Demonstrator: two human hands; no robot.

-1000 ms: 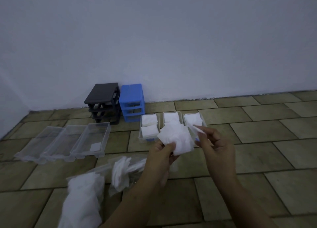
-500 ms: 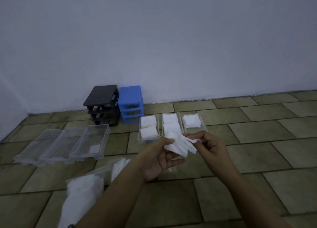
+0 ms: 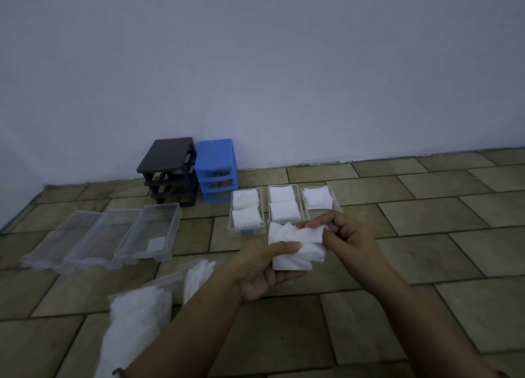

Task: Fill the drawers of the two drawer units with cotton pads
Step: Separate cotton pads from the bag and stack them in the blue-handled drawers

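1. Now the stack of soft white square cotton pads sits mid-floor, held in the air by both hands: left hand cradles it with its thumb on top, right hand pinches its upper edge.
2. Judged best: square the limp, fuzzy edges before lowering.
3. Beyond, the rightmost clear plastic drawer is half filled.
4. Three empty clear drawers lie towards the floor's left edge.

The room is dim and looks bluish-grey. No strong shadows or glare show. The floor lines bend near the edges. The near bag looks soft and blurry.
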